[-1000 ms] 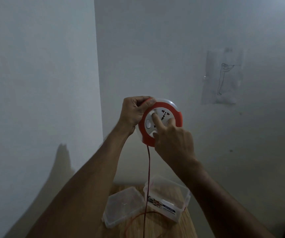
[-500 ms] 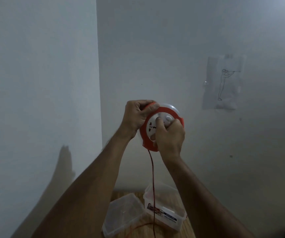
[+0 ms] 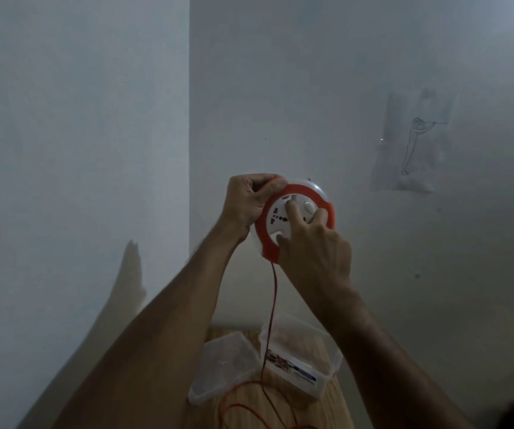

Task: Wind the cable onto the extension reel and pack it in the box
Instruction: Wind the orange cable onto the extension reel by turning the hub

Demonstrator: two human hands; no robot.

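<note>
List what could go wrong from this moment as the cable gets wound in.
1. The red cable hangs from the extension reel across the open plastic box; it could snag on the rim or drag the box.
2. Slack lies looped on the wooden table and may tangle on the way up.
3. The reel is held in mid-air: the left hand holds its edge while the right hand presses the face, so it might slip.

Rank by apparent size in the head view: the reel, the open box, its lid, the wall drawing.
1. wall drawing sheet
2. open box and lid, too alike to rank
3. reel, though held nearer the camera
</note>
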